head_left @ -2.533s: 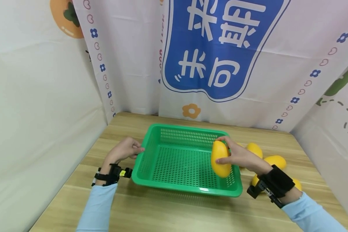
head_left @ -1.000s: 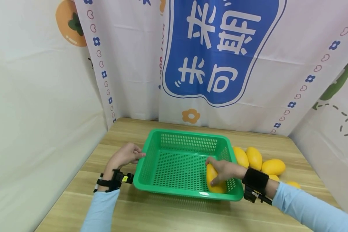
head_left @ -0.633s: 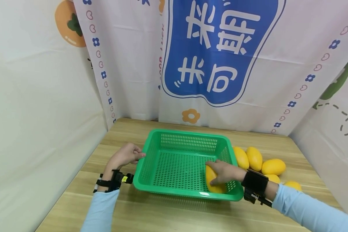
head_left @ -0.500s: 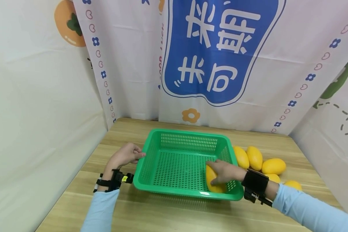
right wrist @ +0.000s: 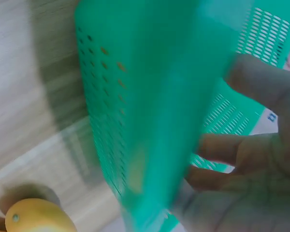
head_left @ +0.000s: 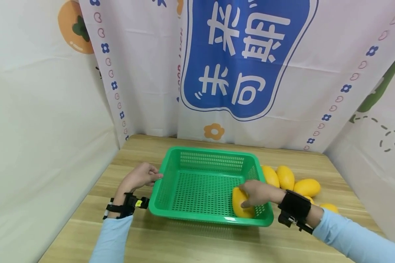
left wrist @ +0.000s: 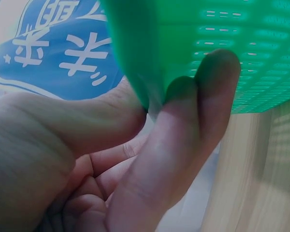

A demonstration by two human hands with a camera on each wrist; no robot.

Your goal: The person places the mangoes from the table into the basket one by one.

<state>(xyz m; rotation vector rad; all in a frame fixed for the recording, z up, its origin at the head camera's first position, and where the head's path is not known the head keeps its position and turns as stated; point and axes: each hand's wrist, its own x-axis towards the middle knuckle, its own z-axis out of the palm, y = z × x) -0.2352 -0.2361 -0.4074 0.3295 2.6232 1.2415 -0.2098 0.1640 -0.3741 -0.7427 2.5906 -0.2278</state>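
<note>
In the head view, a shallow rectangular basket of perforated green plastic point(head_left: 210, 217) was set on a pale wood-grain table point(head_left: 184, 245). Its left rim was pinched by the person's left hand point(head_left: 140, 178). In the basket's near right corner, a smooth, oval yellow mango point(head_left: 239, 205) was partly covered by the right hand point(head_left: 257, 192), which was reached in over the right rim. The fruit was placed beneath the thumb and fingers, showing to the left of the palm. Outside the basket, five more yellow oval mangoes point(head_left: 285, 178) were grouped on the table to the right.

In the left wrist view, the rim was held between thumb and fingers, with two fingertips laid along the outer wall.

In the right wrist view, the thumb and fingers were spread apart, their tips partly hidden by the blurred rim; whether the mango was gripped could not be told.
</note>
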